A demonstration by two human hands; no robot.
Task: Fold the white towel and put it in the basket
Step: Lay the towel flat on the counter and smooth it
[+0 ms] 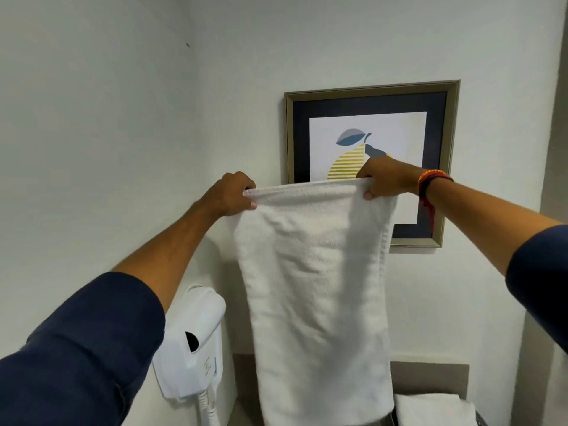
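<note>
The white towel hangs straight down in front of me, doubled over along its top edge. My left hand pinches the top left corner. At the top right corner my right hand grips the fold; a red and orange thread band sits on that wrist. Both arms are stretched forward at about chest height, in dark blue sleeves. The towel's lower end runs out of the frame at the bottom. A dark rim at the bottom right corner may be the basket, though I cannot tell for sure.
A framed pear picture hangs on the wall behind the towel. A white wall-mounted hair dryer with a coiled cord sits low on the left. Folded white cloth lies at the bottom right below a beige ledge.
</note>
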